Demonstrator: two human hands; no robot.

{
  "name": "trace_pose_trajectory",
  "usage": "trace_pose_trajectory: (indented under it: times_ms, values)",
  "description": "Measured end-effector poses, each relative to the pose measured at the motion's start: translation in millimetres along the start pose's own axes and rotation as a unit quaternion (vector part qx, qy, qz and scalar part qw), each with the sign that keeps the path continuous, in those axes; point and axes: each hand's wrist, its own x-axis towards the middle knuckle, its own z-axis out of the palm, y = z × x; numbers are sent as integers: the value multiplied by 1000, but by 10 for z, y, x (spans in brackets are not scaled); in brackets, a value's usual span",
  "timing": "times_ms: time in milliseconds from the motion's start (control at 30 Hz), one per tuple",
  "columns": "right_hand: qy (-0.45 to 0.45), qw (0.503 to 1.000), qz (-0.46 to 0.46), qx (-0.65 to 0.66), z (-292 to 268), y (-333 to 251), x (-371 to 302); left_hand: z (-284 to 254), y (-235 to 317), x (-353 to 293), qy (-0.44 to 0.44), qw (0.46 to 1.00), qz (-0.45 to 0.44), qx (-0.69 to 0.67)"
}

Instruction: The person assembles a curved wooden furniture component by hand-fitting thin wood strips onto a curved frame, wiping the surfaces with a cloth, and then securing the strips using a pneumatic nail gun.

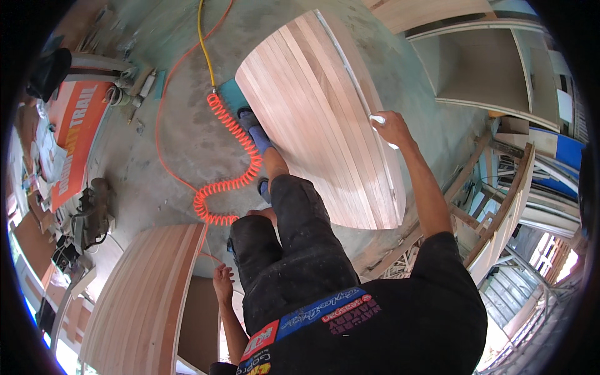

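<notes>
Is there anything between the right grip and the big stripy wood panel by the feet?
Just the white wad that the right grip holds at the wood panel's right-hand long edge. Nothing else visible is in between.

Woodworking workshop | strip-wood panel [312, 119] | coiled orange hose [254, 165] | open cabinet box [481, 65]

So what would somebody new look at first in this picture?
Probably the curly orange hose, looping left of the middle. Next, the big wood panel at upper centre, with the right hand holding a white wad at its long right edge. The orange banner at far left is bright too.
</notes>
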Motion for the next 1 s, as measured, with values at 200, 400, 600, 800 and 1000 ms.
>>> trace_pose_trajectory:
  times_ms: [200, 400, 600, 800, 1000]
  values:
    - [-2, 999, 25, -32, 145, 105, -598, 19, -496, -148, 7, 999, 29, 18]
    - [11, 999, 35, -33, 338, 454, -1092, -174, -1338, -354, 12, 1000, -28, 7]
    - [-24, 999, 42, -26, 382, 650, -1531, -311, -1656, -475, -13, 998, -33, 50]
    - [-51, 998, 45, -5, 529, 953, -1926, -212, -1064, -501, -6, 996, 20, 86]
    - [-59, 997, 46, -2, 728, 1329, -2311, -12, -848, -400, -33, 992, 52, 106]
